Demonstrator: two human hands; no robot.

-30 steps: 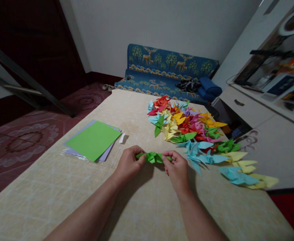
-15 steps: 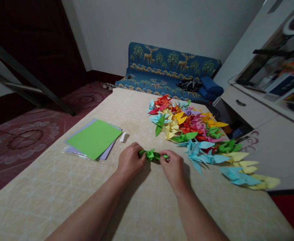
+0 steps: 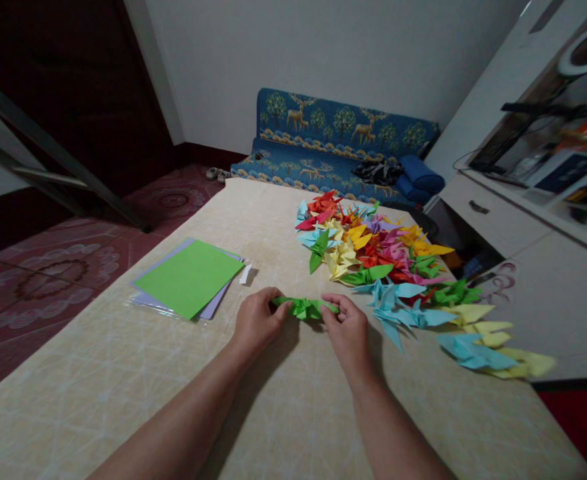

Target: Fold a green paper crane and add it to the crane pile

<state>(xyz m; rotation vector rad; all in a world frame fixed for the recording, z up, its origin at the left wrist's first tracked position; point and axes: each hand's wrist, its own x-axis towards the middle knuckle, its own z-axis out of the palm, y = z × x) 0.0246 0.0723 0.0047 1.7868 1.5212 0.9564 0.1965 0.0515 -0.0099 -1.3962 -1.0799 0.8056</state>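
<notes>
A green origami crane [image 3: 305, 308] is stretched between my two hands, just above the table [image 3: 293, 400]. My left hand [image 3: 258, 317] is closed on one wing, thumb in front and fingers behind. The other wing is pinched by my right hand [image 3: 346, 327]. Folded points stick up at the crane's middle. Close to my right hand lies a light blue crane [image 3: 393, 297], at the near edge of a heap of many-coloured paper cranes [image 3: 368, 247].
Left of my hands lies a stack of green paper [image 3: 188, 277] over purple sheets, partly in clear plastic, with a small white scrap [image 3: 245, 274] beside it. Beyond the table stands a blue patterned sofa [image 3: 343, 147]. A white cabinet [image 3: 548, 287] is at the right, a ladder [image 3: 63, 153] at the left.
The green crane's wings look flatter and wider in view than before. My right fingers have shifted slightly upward and outward on the wing; my left thumb lies along the other wing.
</notes>
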